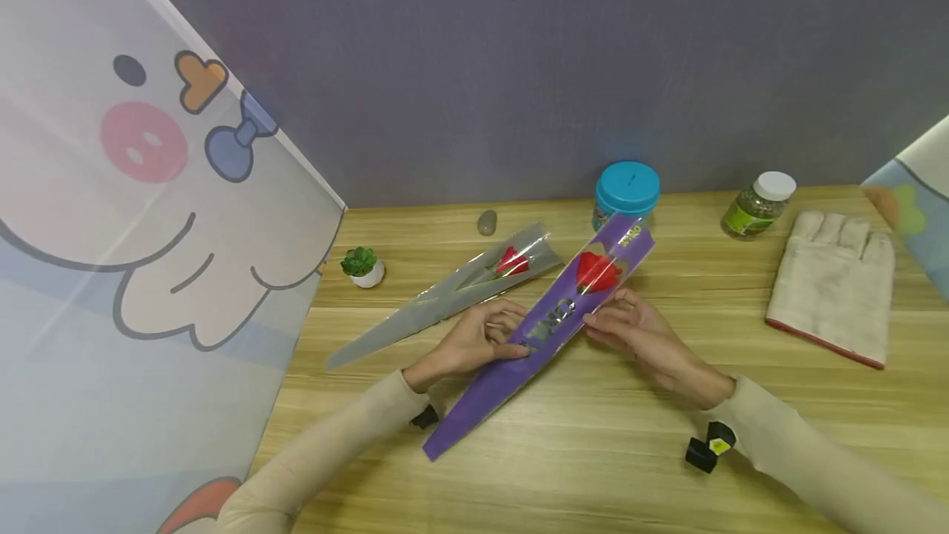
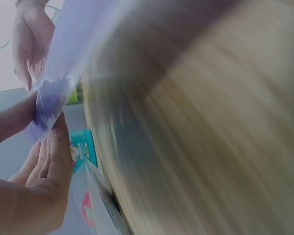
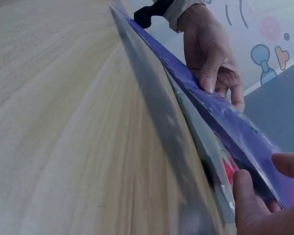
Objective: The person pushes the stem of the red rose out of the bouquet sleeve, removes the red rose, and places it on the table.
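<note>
Just in front of the blue-lidded tub [image 1: 628,188], looking at a purple-wrapped rose [image 1: 547,328] gripped from both sides. Runs on a long diagonal, with the red bloom [image 1: 597,272] pointing up toward the tub and the narrow tail [image 1: 451,428] trailing off down and left, well apart from the tub. With the right hand [image 1: 645,338], on the side nearer the tub, pinching the sleeve's right edge below the bloom, thumb and finger barely parted around it. With the left hand [image 1: 470,340], farther from the tub, pinching around mid-length, thumb on top, fingers behind. Looks raised off the table [image 1: 593,452], going by the shadow in the right wrist view; can't tell about the tail's tip, tbh. Left of the tub, also spotting a gray-wrapped rose [image 1: 448,299], lying on a similar but flatter slant. Imo probably hinges on that diagonal: closer to tub and bloom with the right hand, closer to the tail with the left.
</note>
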`<action>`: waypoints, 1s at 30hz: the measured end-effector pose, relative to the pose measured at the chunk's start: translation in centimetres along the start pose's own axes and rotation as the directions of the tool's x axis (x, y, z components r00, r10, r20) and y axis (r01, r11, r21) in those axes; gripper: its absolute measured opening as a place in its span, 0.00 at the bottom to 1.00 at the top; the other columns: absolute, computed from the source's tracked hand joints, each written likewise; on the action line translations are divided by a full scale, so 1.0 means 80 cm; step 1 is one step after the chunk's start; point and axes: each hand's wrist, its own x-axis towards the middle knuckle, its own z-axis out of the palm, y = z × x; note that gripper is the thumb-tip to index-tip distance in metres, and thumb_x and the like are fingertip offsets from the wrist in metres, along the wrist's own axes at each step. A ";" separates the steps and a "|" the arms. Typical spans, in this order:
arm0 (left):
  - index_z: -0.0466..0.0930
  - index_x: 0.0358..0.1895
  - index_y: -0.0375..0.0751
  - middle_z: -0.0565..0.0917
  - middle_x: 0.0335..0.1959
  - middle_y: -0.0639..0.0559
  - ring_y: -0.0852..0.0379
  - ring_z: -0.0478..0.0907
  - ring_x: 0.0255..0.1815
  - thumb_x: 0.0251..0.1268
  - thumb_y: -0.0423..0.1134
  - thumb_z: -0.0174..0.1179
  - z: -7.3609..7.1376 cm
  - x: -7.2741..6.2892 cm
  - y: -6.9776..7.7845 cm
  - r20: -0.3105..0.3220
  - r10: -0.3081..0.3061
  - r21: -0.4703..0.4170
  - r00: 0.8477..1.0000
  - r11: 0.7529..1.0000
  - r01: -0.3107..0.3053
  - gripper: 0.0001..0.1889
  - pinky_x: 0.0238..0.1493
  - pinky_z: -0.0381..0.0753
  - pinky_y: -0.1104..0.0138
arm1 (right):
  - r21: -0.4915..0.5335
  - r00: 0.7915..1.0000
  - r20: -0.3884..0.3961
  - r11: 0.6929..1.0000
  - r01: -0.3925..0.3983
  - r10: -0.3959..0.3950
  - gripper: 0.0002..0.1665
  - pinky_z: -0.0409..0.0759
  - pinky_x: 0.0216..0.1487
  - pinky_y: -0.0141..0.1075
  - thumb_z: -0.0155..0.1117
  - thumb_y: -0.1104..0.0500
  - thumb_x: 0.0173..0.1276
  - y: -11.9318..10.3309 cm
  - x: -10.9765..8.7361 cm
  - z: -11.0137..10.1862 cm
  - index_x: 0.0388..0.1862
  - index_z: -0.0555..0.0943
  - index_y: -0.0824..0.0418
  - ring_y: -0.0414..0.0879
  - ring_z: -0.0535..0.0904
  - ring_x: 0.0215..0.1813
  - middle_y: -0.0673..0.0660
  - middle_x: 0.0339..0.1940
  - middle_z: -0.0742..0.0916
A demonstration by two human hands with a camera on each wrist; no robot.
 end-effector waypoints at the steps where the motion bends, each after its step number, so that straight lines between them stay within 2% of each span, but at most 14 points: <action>1: 0.80 0.62 0.36 0.89 0.45 0.39 0.67 0.79 0.34 0.56 0.25 0.76 0.002 0.001 0.001 -0.006 0.003 -0.019 1.000 1.000 -0.003 0.28 0.33 0.76 0.79 | 0.006 1.000 -0.009 1.000 0.015 -0.015 0.22 0.85 0.61 0.36 0.63 0.67 0.76 -0.001 0.000 0.000 0.62 0.65 0.60 0.39 0.89 0.52 0.47 0.47 0.90; 6: 0.81 0.61 0.37 0.89 0.45 0.38 0.65 0.85 0.40 0.57 0.26 0.75 0.012 0.005 0.007 -0.022 0.013 -0.080 1.000 0.997 -0.015 0.27 0.41 0.85 0.73 | 0.057 0.997 -0.061 0.997 0.055 -0.051 0.22 0.87 0.58 0.35 0.63 0.69 0.76 -0.004 -0.001 0.000 0.62 0.67 0.58 0.38 0.89 0.50 0.45 0.47 0.91; 11: 0.80 0.62 0.36 0.90 0.46 0.35 0.65 0.87 0.41 0.58 0.27 0.74 0.023 0.010 0.015 -0.009 0.032 -0.098 0.999 0.995 -0.033 0.26 0.45 0.89 0.68 | 0.047 0.994 -0.087 0.997 0.069 -0.064 0.21 0.87 0.57 0.32 0.64 0.67 0.76 -0.007 -0.001 0.000 0.63 0.71 0.54 0.36 0.89 0.52 0.42 0.49 0.91; 19: 0.78 0.62 0.35 0.89 0.47 0.31 0.63 0.88 0.36 0.61 0.27 0.72 0.039 0.017 0.024 0.031 0.044 -0.145 0.999 0.989 -0.039 0.25 0.41 0.88 0.69 | 0.041 0.993 -0.085 0.995 0.088 -0.085 0.19 0.87 0.56 0.30 0.63 0.65 0.77 -0.009 0.000 -0.002 0.62 0.72 0.53 0.34 0.88 0.53 0.41 0.49 0.92; 27: 0.79 0.62 0.34 0.89 0.48 0.31 0.64 0.88 0.40 0.61 0.27 0.72 0.052 0.024 0.025 0.003 0.056 -0.154 0.998 0.986 -0.055 0.25 0.44 0.88 0.69 | 0.027 0.992 -0.086 0.995 0.099 -0.096 0.19 0.87 0.56 0.31 0.62 0.64 0.78 -0.010 0.001 -0.003 0.63 0.70 0.53 0.34 0.88 0.54 0.41 0.50 0.91; 30: 0.79 0.62 0.35 0.88 0.48 0.30 0.64 0.88 0.39 0.62 0.27 0.72 0.057 0.026 0.026 0.000 0.044 -0.164 0.999 0.985 -0.044 0.24 0.44 0.88 0.69 | 0.009 0.990 -0.101 0.995 0.098 -0.096 0.19 0.87 0.55 0.31 0.63 0.64 0.78 -0.012 0.000 -0.002 0.62 0.70 0.53 0.34 0.88 0.53 0.39 0.50 0.91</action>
